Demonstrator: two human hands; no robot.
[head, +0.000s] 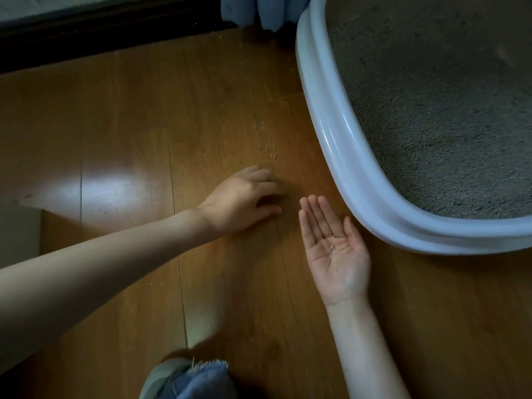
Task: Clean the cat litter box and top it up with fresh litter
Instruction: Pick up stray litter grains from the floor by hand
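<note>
A white-rimmed litter box [331,133] filled with grey litter [431,105] stands on the wooden floor at the right. A small scatter of spilled litter granules [267,149] lies on the floor just left of the box. My left hand [244,197] rests palm down on the floor just below the scatter, fingers loosely bent with their tips on the boards and the thumb spread apart. My right hand [334,249] lies palm up with straight fingers beside the box rim. A few granules [332,247] sit in its palm.
The wooden floor [129,125] stretches to the left, with a bright reflection on it. A dark baseboard [86,33] runs along the top left. Blue fabric [259,10] hangs at the top by the box, and my knee in frayed denim [195,378] is at the bottom.
</note>
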